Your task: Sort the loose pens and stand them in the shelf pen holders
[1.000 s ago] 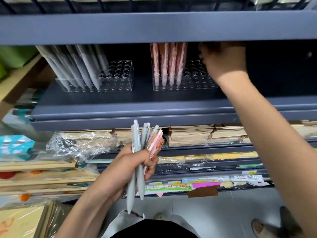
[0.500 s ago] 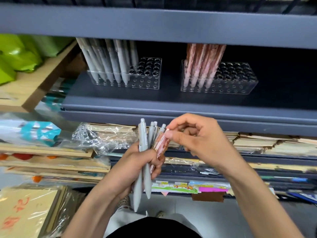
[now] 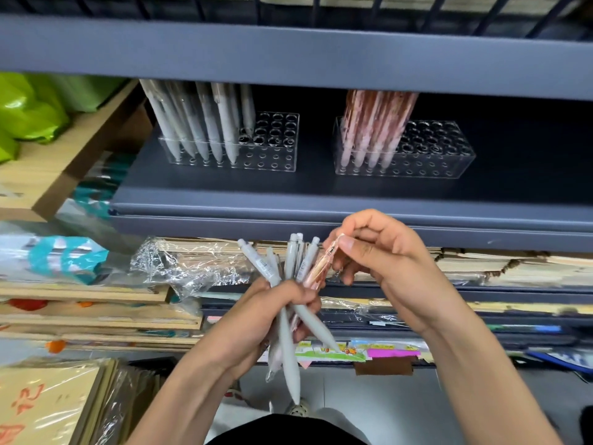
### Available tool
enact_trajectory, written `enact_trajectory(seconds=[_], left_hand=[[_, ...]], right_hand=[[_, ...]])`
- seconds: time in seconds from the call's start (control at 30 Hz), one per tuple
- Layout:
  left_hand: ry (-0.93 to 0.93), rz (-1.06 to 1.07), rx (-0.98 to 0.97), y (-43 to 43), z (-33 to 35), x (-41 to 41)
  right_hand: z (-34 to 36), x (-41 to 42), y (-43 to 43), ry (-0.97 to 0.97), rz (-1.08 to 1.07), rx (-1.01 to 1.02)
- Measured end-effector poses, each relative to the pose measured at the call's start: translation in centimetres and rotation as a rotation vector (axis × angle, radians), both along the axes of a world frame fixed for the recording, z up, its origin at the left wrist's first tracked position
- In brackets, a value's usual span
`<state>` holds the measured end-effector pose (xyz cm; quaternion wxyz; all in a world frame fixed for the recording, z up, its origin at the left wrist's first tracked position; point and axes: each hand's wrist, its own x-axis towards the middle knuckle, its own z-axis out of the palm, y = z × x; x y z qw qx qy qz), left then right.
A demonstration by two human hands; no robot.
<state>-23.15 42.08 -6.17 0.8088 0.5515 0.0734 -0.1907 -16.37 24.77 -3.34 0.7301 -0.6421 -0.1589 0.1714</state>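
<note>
Head view: left hand [image 3: 256,319] grips a fanned bundle of grey pens [image 3: 289,358], tips down. Right hand [image 3: 394,271] pinches the top end of the pink pen [image 3: 322,264] in that bundle — its axis slants up-right. The pink pen holder [image 3: 433,167] sits up-right on the shelf [image 3: 321,200], nearer the right hand — free holes on its right side.

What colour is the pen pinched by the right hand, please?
The pen is patterned pink; head view.

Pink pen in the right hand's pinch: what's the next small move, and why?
Probably pull the pink pen free of the bundle in the grip of the left hand: the right hand pinches its top end, and the right holder, with pink pens standing, has free holes.
</note>
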Motion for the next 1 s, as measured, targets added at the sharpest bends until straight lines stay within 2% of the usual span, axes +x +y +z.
enact_trajectory(seconds=[0.17,0.3,0.63,0.87,1.0], left_hand=[[-0.018,-0.020,-0.207,-1.0,0.2,0.5],[-0.017,-0.006,-0.282,-1.9,0.2,0.8],[0.019,0.008,-0.330,-4.0,1.4,1.0],[-0.024,0.242,-0.337,-4.0,1.4,1.5],[-0.032,0.267,-0.282,-2.8,0.9,1.8]], right_hand=[[-0.3,-0.8,-1.1,-0.064,-0.071,0.085],[-0.5,-1.2,-2.4,-0.098,-0.088,0.138],[0.0,-1.7,-4.1,-0.294,-0.280,0.304],[0.7,-1.3,-4.2,-0.415,-0.468,0.379],[1.8,0.0,-5.4,-0.460,-0.747,0.406]])
